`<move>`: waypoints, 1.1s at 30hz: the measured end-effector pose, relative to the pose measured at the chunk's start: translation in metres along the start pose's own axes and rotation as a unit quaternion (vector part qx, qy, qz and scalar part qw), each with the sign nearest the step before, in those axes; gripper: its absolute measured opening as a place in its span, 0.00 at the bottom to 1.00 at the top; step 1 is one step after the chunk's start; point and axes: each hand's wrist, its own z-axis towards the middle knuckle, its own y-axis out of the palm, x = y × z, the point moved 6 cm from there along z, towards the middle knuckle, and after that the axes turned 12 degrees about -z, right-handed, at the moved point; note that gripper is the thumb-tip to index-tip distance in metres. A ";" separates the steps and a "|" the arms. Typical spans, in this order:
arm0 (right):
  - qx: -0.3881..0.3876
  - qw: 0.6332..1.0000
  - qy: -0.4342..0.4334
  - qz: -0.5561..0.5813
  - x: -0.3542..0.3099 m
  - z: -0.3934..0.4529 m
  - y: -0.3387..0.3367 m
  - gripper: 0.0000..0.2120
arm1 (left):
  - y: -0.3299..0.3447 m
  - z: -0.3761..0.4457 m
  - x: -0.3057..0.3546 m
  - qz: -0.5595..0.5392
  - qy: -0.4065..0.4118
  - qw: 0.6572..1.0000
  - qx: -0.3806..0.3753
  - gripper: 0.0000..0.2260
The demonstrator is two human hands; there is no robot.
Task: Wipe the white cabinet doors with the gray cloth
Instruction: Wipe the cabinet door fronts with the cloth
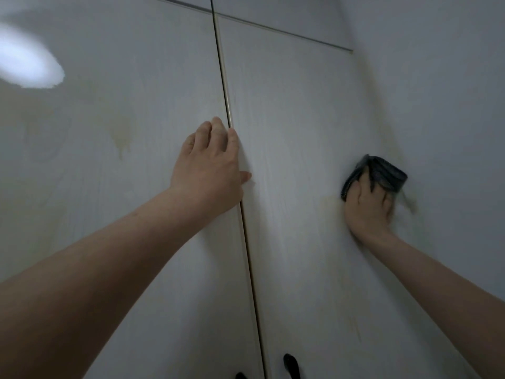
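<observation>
Two tall white cabinet doors fill the view, seen from below and close up. The left door carries a bright oval glare near its upper left corner and a yellowish drip-shaped stain at mid-height. The right door meets it along a narrow dark vertical seam edged with a pale strip; a second, horizontal seam crosses above both doors. To the right of the right door stands a plain white side wall.

The left forearm enters from the lower left. The left hand lies flat against the doors over the vertical seam, fingers straight and close together, thumb spread to the right onto the right door; it holds nothing.

The right forearm enters from the lower right. The right hand presses the gray cloth against the right door near that door's right edge, with fingers curled over the bunched fabric. The cloth is dark, folded into a wad, and projects above and to the right of the fingers; its right side is motion-blurred. A faint yellowish patch lies on the door just left of this hand.

Two dark door handles show at the bottom edge, one on each side of the seam, both partly cut off.
</observation>
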 end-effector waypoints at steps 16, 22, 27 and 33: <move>0.045 0.855 -0.491 -0.160 -0.085 -0.167 -0.008 0.26 | -0.005 -0.004 0.007 -0.021 -0.011 1.000 0.010 0.31; 0.000 0.850 -0.466 -0.245 -0.030 -0.106 0.003 0.26 | 0.000 -0.021 0.013 -0.031 0.005 0.999 0.042 0.27; -0.026 0.946 -0.255 -0.198 0.038 -0.041 -0.015 0.31 | 0.010 -0.038 0.017 -0.026 0.016 0.999 0.042 0.28; -0.024 0.970 -0.135 -0.198 0.105 -0.003 -0.006 0.35 | 0.021 -0.060 0.025 -0.024 0.029 0.999 0.024 0.27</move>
